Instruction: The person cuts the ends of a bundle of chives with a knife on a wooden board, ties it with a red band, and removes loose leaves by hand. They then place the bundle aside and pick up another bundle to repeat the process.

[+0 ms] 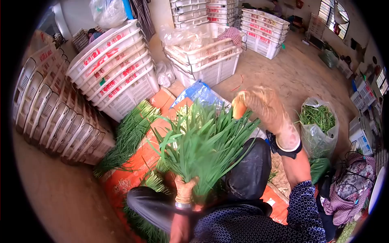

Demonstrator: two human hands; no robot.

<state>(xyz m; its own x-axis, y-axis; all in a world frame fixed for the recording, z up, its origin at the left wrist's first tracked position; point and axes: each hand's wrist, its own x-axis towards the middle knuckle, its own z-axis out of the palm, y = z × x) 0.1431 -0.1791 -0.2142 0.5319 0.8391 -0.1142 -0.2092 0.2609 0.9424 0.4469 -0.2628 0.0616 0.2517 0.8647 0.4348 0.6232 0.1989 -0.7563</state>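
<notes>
My left hand, in a tan glove, is wrapped round the lower part of a large bunch of garlic chives. The long flat leaves fan upward and away from my body, above my bent legs. At the bunch's upper right is my right hand, also gloved and smeared by motion, with an orange patch near its fingers. Whether it grips any leaves I cannot make out. More garlic chives lie on the orange sheet to the left, pale ends together. Another pile lies by my left knee.
Stacked white crates and tilted crates stand at the left. Another crate stack with clear plastic on top is ahead. A clear bag of greens stands at the right, near a patterned cloth bundle.
</notes>
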